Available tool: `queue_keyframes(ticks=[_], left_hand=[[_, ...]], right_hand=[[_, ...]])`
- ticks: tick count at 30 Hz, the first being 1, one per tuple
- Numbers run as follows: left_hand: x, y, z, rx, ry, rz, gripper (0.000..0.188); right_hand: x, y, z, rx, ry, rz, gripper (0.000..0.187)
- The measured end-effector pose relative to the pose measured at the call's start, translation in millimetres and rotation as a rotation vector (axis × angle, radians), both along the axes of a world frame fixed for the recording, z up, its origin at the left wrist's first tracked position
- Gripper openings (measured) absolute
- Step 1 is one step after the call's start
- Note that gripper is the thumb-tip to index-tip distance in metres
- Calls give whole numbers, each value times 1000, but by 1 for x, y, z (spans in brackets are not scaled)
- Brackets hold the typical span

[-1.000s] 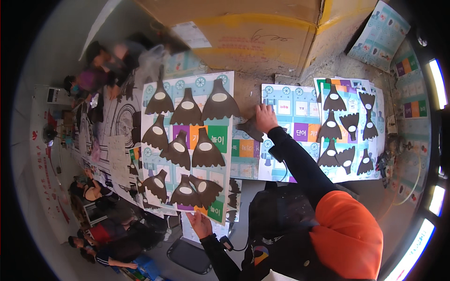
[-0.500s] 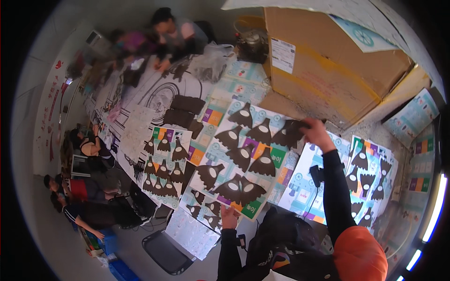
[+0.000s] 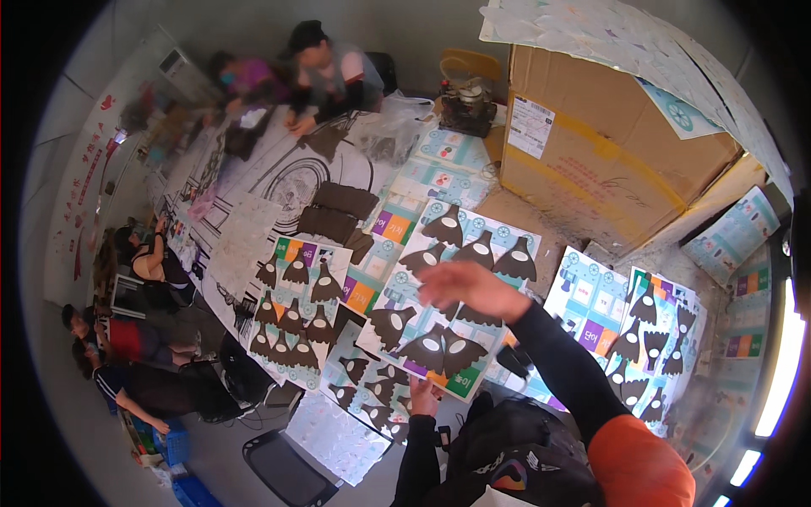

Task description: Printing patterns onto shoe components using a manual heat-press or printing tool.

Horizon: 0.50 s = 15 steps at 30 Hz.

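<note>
A printed board [image 3: 471, 384] lies before me, with several dark brown flared pieces [image 3: 514, 261] spread over it, some showing pale oval patches. My left hand [image 3: 425, 397] grips the board's near edge, thumb on top. Over the middle of the board hovers my right hand [image 3: 469, 289], its fingers stretched out to the left and slightly blurred. It seems to hold nothing and covers some of the pieces below it. Whether its fingertips touch a piece I cannot tell.
Left of the board lies another printed sheet [image 3: 272, 340] with similar pieces; more lie on a sheet [image 3: 658, 377] at the right. Stacked brown fabric pieces [image 3: 336, 209] are beyond. A large cardboard box [image 3: 604, 160] stands far right. Other people sit at the table's far end and left.
My right hand has let go of a dark piece at the board's far right corner, where it now lies flat. The hand has moved left over the board. My left hand still grips the edge.
</note>
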State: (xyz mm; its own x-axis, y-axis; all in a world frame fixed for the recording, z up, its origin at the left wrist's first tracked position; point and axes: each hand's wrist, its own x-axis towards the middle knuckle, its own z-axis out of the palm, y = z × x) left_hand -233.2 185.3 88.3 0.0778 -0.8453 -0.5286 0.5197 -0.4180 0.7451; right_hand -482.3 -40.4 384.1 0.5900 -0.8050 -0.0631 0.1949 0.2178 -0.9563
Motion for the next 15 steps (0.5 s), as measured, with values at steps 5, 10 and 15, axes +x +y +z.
queue_keyframes(ticks=[5, 10, 15], left_hand=[[-11, -17, 6, 12, -79, -90, 44], [-18, -17, -7, 60, -101, -83, 42], [-12, -20, -3, 63, -85, 15, 48]], right_hand=[[-97, 124, -29, 85, 311, -203, 27], [-194, 252, -36, 295, 434, -514, 27], [-249, 363, -33, 402, 488, -756, 26]])
